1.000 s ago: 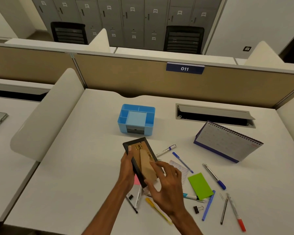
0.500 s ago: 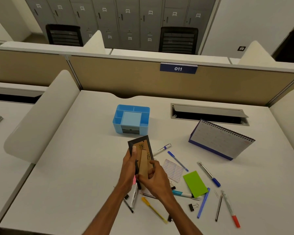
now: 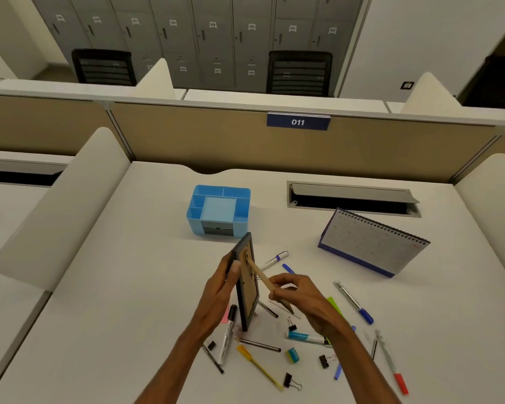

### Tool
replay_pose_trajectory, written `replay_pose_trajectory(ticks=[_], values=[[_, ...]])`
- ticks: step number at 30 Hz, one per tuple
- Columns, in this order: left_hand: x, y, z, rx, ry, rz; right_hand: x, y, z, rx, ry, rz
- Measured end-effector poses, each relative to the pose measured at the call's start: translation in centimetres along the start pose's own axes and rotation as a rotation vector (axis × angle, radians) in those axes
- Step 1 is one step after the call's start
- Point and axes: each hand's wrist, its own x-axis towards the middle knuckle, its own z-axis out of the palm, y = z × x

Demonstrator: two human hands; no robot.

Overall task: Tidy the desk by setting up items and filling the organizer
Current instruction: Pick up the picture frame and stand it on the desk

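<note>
L hand (image 3: 219, 290) holds the photo frame (image 3: 247, 290) by its top left edge, thumb on the back. That grip is clamped on the frame. The frame stands up tall, nearly edge-on to the cam, w/ its brown back facing R. Its bottom corner is down among the pens; can't tell if it touches the worktop (image 3: 129, 287).

R hand (image 3: 306, 301) pinches the brown stand flap (image 3: 260, 275) w/ thumb + fingers, so that grip is clamped on the flap. The flap is swung out from the frame's back: joined near the top, low end apart from the back.

The blue organizer (image 3: 219, 211) sits behind the frame, near it but not touching. The desk calendar (image 3: 373, 243) stands to the R, well apart from the organizer.

Small stuff lies flat around the hands:
- white marker (image 3: 226, 333) w/ black cap, just beside the frame's bottom
- yellow pen (image 3: 258, 367) in front
- teal marker (image 3: 305, 337) below the R hand
- green sticky pad (image 3: 334, 306), partly hidden by the R wrist
- blue-cap pen (image 3: 353, 301) and red-tip pen (image 3: 391, 361) further R
- black binder clip (image 3: 288, 380) near the yellow pen's tip

A grey cable slot (image 3: 353, 198) is at the back of the worktop, behind the calendar.
</note>
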Motion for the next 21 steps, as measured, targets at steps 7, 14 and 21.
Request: replay_pose_trajectory(ticks=[7, 14, 21], values=[[3.2, -0.2, -0.2, -0.197, 0.014, -0.227, -0.2, -0.7, -3.3, 0.076, -0.132, -0.148], [5.5, 1.5, -0.3, -0.212, -0.272, -0.273, 2.0, -0.2, -5.7, 0.175, -0.327, -0.131], [5.5, 1.5, -0.2, -0.321, -0.281, -0.307, 3.6, 1.1, -7.5, 0.526, -0.32, -0.052]])
